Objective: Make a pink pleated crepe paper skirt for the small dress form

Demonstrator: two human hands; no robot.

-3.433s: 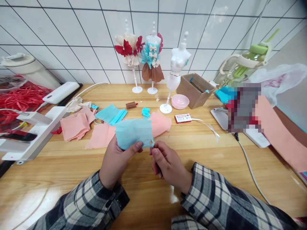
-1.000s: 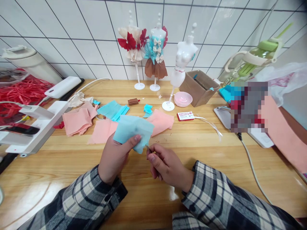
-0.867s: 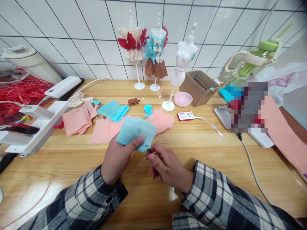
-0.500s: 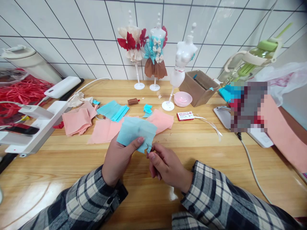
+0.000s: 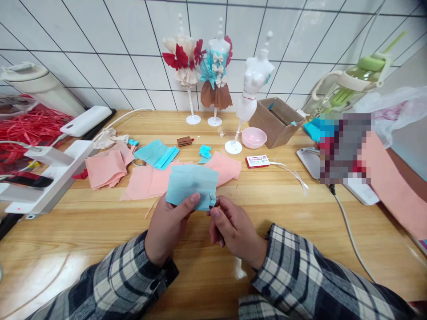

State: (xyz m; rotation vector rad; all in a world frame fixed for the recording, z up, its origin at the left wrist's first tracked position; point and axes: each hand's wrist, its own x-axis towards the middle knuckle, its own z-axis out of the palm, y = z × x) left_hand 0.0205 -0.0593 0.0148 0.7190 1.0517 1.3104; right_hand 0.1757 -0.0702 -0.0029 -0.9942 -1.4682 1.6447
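A light blue sheet of crepe paper (image 5: 188, 182) is held up above the table between my hands. My left hand (image 5: 168, 222) is closed on its lower edge, thumb lying across the front. At the lower right corner, where the sheet shows a small split, my right hand (image 5: 230, 222) pinches the paper between thumb and forefinger. Its other fingers are curled in, and what lies behind them is hidden. Pink crepe paper (image 5: 147, 181) lies flat just beyond the sheet, with a folded blue piece (image 5: 157, 153) behind it on the left.
Two dressed mini mannequins (image 5: 187, 66) and a bare white mannequin (image 5: 255, 75) stand at the back. Near them are a pink bowl (image 5: 254, 138), a brown box (image 5: 276, 122) and a small red-and-white box (image 5: 257, 161). A power strip (image 5: 50, 178) lies left; a cable (image 5: 350, 231) runs down the right.
The blue sheet has turned to sit more level and shifted slightly right. Its split corner now sits closer against my right fingertips. My left hand has moved a little to the right.
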